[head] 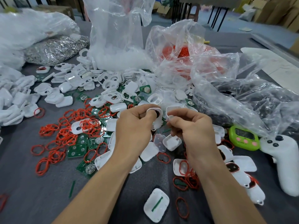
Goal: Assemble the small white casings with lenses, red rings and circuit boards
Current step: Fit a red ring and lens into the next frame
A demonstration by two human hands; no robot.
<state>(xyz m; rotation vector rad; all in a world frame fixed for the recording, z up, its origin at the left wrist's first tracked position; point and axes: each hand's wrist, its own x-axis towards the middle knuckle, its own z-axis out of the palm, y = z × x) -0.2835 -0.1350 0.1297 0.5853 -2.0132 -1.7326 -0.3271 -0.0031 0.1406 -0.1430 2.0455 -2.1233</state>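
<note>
Assembly looks barely begun: left hand [134,126] grips a ringed casing [156,116], right hand [191,128] pinches a clear part [171,118]; few seemingly finished units [231,167] near right edge of table [32,199], most parts loose.

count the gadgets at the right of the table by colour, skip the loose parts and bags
green timer: 1
white handheld controller: 1
total: 2
</note>
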